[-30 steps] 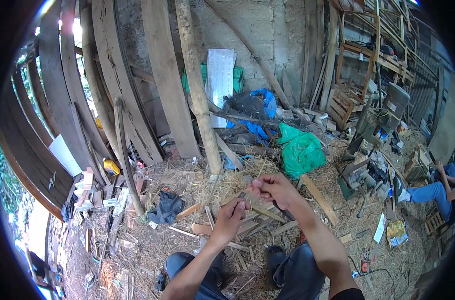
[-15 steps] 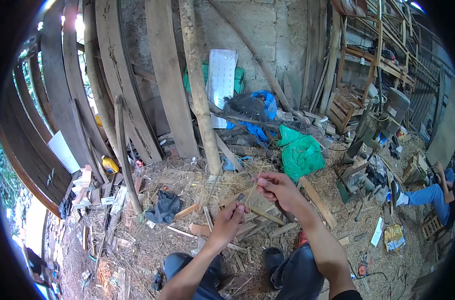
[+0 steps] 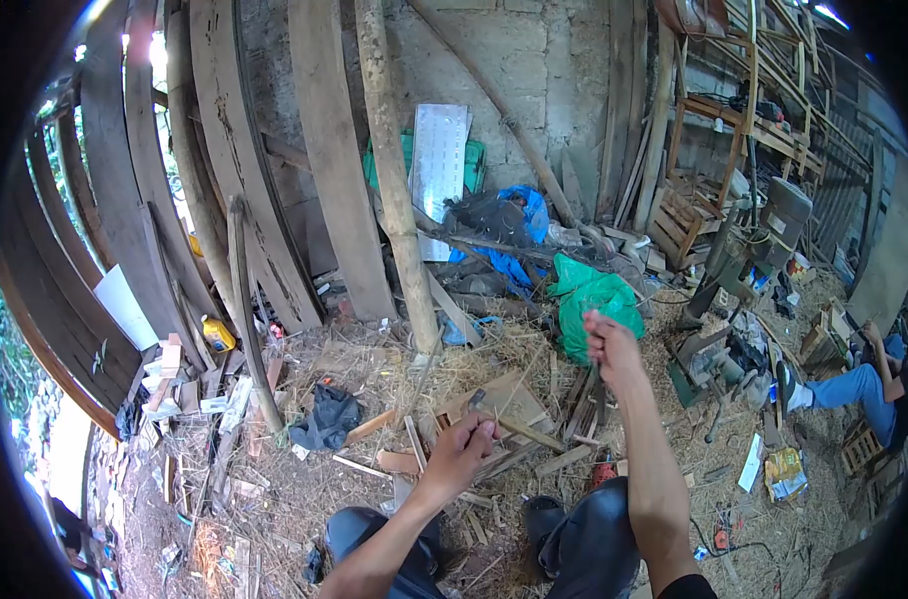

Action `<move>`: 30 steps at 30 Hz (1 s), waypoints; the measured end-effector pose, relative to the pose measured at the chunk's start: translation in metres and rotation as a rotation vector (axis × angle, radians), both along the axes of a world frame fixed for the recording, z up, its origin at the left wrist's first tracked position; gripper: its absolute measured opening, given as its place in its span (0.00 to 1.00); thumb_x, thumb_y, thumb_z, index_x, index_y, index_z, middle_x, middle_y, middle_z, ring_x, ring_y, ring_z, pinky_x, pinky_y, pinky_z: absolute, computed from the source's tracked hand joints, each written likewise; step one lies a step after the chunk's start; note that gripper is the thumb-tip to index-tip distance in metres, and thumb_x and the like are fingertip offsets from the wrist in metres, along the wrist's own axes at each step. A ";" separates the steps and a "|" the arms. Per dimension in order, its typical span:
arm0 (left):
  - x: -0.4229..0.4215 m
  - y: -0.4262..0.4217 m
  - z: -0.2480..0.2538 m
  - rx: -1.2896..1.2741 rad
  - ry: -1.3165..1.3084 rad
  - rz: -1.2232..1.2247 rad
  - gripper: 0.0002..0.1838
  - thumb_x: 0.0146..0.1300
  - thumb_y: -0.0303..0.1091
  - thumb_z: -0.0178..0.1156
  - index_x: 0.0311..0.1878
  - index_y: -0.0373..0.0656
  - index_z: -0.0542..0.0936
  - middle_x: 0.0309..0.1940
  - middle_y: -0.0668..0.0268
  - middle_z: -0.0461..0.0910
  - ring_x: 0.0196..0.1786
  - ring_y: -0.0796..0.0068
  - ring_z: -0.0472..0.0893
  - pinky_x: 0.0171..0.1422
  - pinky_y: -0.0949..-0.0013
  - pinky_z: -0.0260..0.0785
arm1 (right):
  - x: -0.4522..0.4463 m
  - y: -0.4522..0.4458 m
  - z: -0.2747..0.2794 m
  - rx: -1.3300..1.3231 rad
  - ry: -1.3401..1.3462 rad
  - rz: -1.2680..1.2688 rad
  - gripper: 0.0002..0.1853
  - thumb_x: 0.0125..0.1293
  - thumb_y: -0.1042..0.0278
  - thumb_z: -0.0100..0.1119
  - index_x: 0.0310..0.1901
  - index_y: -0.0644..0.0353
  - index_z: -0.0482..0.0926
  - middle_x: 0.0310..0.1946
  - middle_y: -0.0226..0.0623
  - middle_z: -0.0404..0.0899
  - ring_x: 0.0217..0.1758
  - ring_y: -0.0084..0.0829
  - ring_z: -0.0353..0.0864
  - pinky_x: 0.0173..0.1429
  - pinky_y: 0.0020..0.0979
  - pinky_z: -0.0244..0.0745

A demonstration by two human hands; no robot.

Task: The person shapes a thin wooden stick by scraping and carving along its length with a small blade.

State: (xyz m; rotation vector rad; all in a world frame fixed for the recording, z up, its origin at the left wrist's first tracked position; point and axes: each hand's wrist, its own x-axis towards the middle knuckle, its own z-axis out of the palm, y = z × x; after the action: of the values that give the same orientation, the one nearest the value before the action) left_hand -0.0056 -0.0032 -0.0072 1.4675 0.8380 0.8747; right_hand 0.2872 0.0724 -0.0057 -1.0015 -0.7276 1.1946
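Has just swung the right hand up and away from the left hand, well apart now after nearly meeting half a second ago; likely means a pause in two-handed work at the slim gray-tipped piece. Keeps the left fingers clenched around that piece, below and to the left of the green plastic bag. Covers the lower part of the bag from view with the right hand, fingers bent inward but blurred; cannot tell whether gripping anything. Can no longer make out the pale strand between the hands. Hides the piece's lower end inside the left fist; cannot confirm any join with the yellow-brown stick below the bag. Also below the bag, a dark narrow shape, too unclear to name or call held.
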 end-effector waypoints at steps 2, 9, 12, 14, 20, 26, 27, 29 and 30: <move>-0.002 0.002 0.005 -0.059 -0.031 0.037 0.13 0.74 0.38 0.46 0.39 0.40 0.74 0.21 0.75 0.65 0.27 0.86 0.63 0.31 0.78 0.56 | 0.007 0.001 0.001 0.075 0.036 -0.087 0.10 0.67 0.68 0.56 0.43 0.66 0.79 0.27 0.24 0.74 0.20 0.13 0.62 0.21 0.18 0.52; -0.007 0.006 0.010 -0.221 -0.197 0.033 0.13 0.75 0.38 0.44 0.40 0.41 0.74 0.20 0.77 0.62 0.23 0.89 0.57 0.26 0.79 0.50 | -0.088 -0.041 0.033 0.025 -0.100 0.427 0.09 0.68 0.69 0.56 0.44 0.65 0.78 0.27 0.27 0.75 0.21 0.14 0.63 0.22 0.18 0.54; -0.001 0.008 0.007 -0.130 -0.116 0.077 0.12 0.75 0.40 0.45 0.41 0.43 0.72 0.21 0.78 0.60 0.21 0.89 0.56 0.23 0.82 0.47 | -0.111 -0.043 0.029 0.035 -0.153 0.540 0.09 0.68 0.69 0.57 0.43 0.65 0.78 0.27 0.28 0.76 0.21 0.14 0.63 0.22 0.18 0.55; -0.001 0.008 0.002 -0.110 -0.108 0.070 0.11 0.75 0.39 0.45 0.41 0.42 0.72 0.21 0.78 0.59 0.21 0.89 0.56 0.23 0.82 0.47 | -0.111 -0.041 0.027 -0.018 -0.151 0.570 0.12 0.68 0.67 0.57 0.46 0.67 0.78 0.26 0.27 0.75 0.20 0.13 0.60 0.23 0.18 0.54; -0.002 0.007 -0.001 -0.089 -0.086 0.036 0.11 0.74 0.38 0.46 0.41 0.42 0.72 0.21 0.77 0.61 0.22 0.89 0.58 0.24 0.81 0.49 | -0.094 -0.033 0.026 -0.116 -0.088 0.541 0.11 0.68 0.66 0.57 0.41 0.67 0.79 0.24 0.25 0.74 0.19 0.14 0.60 0.22 0.18 0.52; 0.000 0.001 0.001 0.080 0.077 0.076 0.11 0.73 0.37 0.47 0.39 0.41 0.74 0.21 0.75 0.66 0.24 0.88 0.63 0.27 0.80 0.55 | -0.040 -0.010 0.014 -0.061 -0.025 0.291 0.11 0.68 0.64 0.56 0.38 0.65 0.78 0.24 0.23 0.71 0.20 0.13 0.61 0.22 0.18 0.52; -0.001 0.000 0.004 0.068 0.100 0.090 0.12 0.73 0.37 0.47 0.38 0.40 0.74 0.21 0.74 0.67 0.25 0.87 0.64 0.28 0.80 0.57 | -0.034 -0.009 0.017 -0.031 0.017 0.261 0.11 0.68 0.64 0.56 0.40 0.66 0.78 0.25 0.23 0.72 0.20 0.13 0.61 0.22 0.18 0.51; -0.004 0.003 0.001 0.148 0.119 0.127 0.11 0.73 0.36 0.48 0.39 0.40 0.74 0.21 0.74 0.66 0.25 0.87 0.64 0.29 0.79 0.57 | -0.032 -0.012 0.014 -0.001 0.027 0.217 0.11 0.68 0.64 0.56 0.42 0.66 0.78 0.25 0.23 0.72 0.21 0.12 0.61 0.22 0.18 0.51; -0.005 0.004 0.000 0.224 0.141 0.159 0.11 0.73 0.36 0.48 0.39 0.40 0.74 0.21 0.74 0.66 0.25 0.86 0.64 0.29 0.78 0.58 | -0.036 -0.017 0.019 0.012 -0.009 0.228 0.11 0.68 0.65 0.56 0.43 0.66 0.78 0.25 0.23 0.73 0.21 0.12 0.61 0.22 0.18 0.52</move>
State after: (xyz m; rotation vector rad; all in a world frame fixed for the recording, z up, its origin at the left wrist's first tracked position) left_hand -0.0103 0.0012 -0.0069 1.6902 0.9968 1.0192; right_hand 0.2507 0.0551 0.0137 -0.9316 -0.8730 1.3814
